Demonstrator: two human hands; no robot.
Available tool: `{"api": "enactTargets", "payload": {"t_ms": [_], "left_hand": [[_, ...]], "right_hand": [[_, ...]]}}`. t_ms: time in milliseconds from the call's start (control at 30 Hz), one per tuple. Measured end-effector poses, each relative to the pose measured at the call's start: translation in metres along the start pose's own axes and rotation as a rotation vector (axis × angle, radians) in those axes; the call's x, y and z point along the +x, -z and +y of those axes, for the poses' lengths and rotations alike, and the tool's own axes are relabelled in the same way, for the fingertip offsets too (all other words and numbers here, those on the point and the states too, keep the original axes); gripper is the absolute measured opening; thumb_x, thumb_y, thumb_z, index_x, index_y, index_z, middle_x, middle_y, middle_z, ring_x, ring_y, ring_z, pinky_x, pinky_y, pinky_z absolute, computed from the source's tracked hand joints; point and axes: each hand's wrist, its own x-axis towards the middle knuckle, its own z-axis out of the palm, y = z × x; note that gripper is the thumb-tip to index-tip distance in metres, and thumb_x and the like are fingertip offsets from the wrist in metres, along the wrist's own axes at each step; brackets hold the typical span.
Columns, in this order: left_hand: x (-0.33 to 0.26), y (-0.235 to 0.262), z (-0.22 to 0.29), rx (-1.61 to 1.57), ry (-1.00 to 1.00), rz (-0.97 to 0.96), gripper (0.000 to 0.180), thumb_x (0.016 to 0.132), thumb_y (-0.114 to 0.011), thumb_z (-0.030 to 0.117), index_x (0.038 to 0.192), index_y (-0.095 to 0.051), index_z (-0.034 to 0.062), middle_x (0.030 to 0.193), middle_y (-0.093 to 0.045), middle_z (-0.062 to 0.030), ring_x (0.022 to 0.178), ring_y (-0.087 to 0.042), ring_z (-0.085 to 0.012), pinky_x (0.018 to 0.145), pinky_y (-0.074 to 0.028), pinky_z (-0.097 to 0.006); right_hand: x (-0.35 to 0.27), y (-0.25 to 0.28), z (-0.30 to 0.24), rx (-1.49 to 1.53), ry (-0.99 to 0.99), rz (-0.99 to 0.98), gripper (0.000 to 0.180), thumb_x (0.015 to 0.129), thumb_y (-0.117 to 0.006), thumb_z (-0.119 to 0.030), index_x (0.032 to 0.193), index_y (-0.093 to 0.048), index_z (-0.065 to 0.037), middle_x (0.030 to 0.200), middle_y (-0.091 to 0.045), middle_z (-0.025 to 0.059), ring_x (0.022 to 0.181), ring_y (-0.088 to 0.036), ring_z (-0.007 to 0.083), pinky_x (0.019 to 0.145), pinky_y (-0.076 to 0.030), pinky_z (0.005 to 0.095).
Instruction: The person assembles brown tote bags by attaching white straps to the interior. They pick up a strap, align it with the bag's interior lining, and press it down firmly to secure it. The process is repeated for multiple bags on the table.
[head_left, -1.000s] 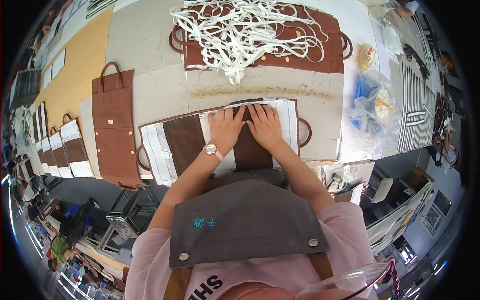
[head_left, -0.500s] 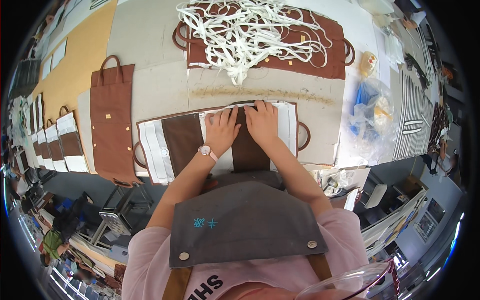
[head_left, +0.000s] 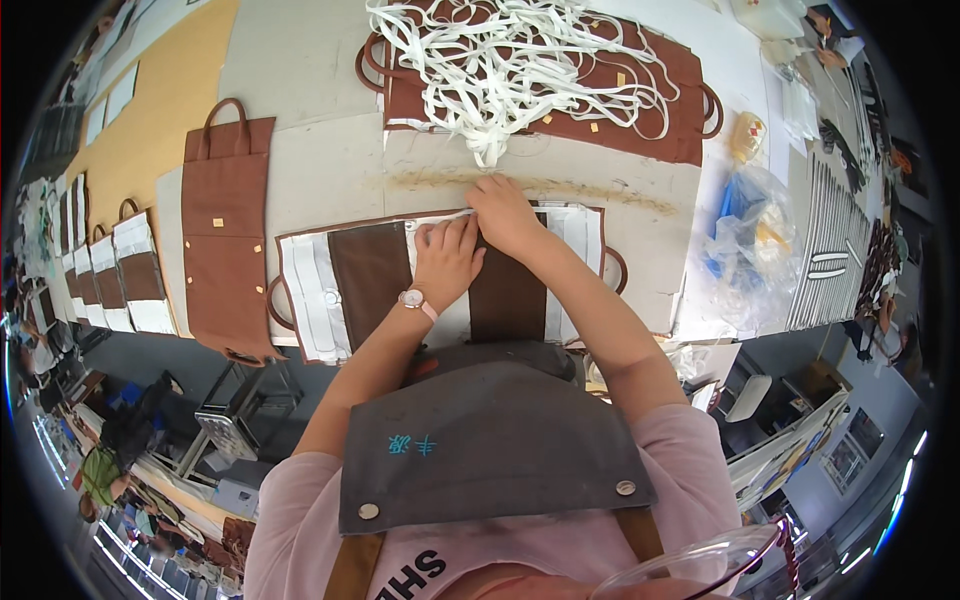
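An unfinished bag panel [head_left: 370, 270] lies in front of me with its inner side up. It has dark brown and white sections, a reddish-brown edge and a loop handle at each end. My left hand [head_left: 447, 258] rests on its middle near the far edge, fingers stretched over the surface and open. Just past that edge, my right hand [head_left: 508, 218] is closed, its fingers bent together; what they hold, if anything, is hidden. Beyond the right fingertips, a tangled heap of white strips [head_left: 490, 125] lies on another reddish-brown bag piece [head_left: 655, 135].
A finished-looking brown bag piece [head_left: 225, 210] with handles lies to the left, and several smaller panels [head_left: 140, 265] line the table edge farther left. At the right are a clear plastic bag [head_left: 750, 240], an amber roll [head_left: 747, 135] and rows of thin rods [head_left: 825, 240].
My right hand has moved from lying flat on the panel to beyond its far edge, its fingers now drawn together. The left hand has stayed almost in place.
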Motion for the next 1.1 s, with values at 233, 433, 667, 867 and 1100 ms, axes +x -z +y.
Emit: {"api": "enactTargets", "payload": {"t_ms": [233,433,667,867,1100], "left_hand": [[-0.002,0.010,0.000,0.044,0.013,0.014,0.059,0.085,-0.069,0.033,0.136,-0.054,0.0092,0.130,-0.051,-0.0095,0.118,-0.047,-0.0255,0.101,-0.033,-0.048],[-0.002,0.010,-0.002,0.049,0.007,0.013,0.056,0.086,-0.067,0.034,0.135,-0.055,0.0100,0.131,-0.052,-0.0086,0.119,-0.048,-0.0253,0.100,-0.034,-0.048],[-0.002,0.009,-0.003,0.047,0.015,0.008,0.052,0.086,-0.067,0.034,0.129,-0.055,0.0080,0.130,-0.053,-0.0088,0.118,-0.049,-0.0252,0.099,-0.033,-0.049],[-0.002,0.006,-0.005,-0.026,0.043,0.063,0.057,0.084,-0.070,0.032,0.132,-0.053,0.0077,0.128,-0.053,-0.0093,0.116,-0.050,-0.0262,0.099,-0.034,-0.047],[0.004,0.016,-0.012,0.020,0.090,-0.017,0.054,0.082,-0.073,0.030,0.129,-0.058,0.0097,0.116,-0.055,-0.0082,0.105,-0.052,-0.0271,0.091,-0.039,-0.043]], "right_hand": [[-0.014,-0.010,0.011,0.178,0.110,0.156,0.017,0.073,-0.061,0.003,0.088,-0.061,-0.004,0.093,-0.057,0.0102,0.096,-0.054,0.0322,0.090,-0.043,0.0431],[-0.019,-0.015,0.018,0.193,0.144,0.132,0.013,0.075,-0.062,-0.001,0.086,-0.062,-0.007,0.093,-0.058,0.0062,0.095,-0.054,0.0291,0.089,-0.044,0.0410],[-0.019,-0.010,0.019,-0.011,0.290,0.074,0.013,0.075,-0.061,-0.007,0.088,-0.063,-0.009,0.094,-0.059,0.0039,0.096,-0.054,0.0261,0.090,-0.044,0.0387],[-0.021,-0.014,0.015,-0.005,0.205,0.127,0.019,0.075,-0.062,-0.009,0.094,-0.065,-0.009,0.095,-0.058,0.0034,0.096,-0.053,0.0252,0.090,-0.043,0.0375],[-0.021,-0.005,0.017,-0.225,0.414,0.055,0.020,0.078,-0.061,-0.017,0.097,-0.066,-0.010,0.096,-0.058,0.0017,0.096,-0.053,0.0222,0.089,-0.043,0.0361]]}}
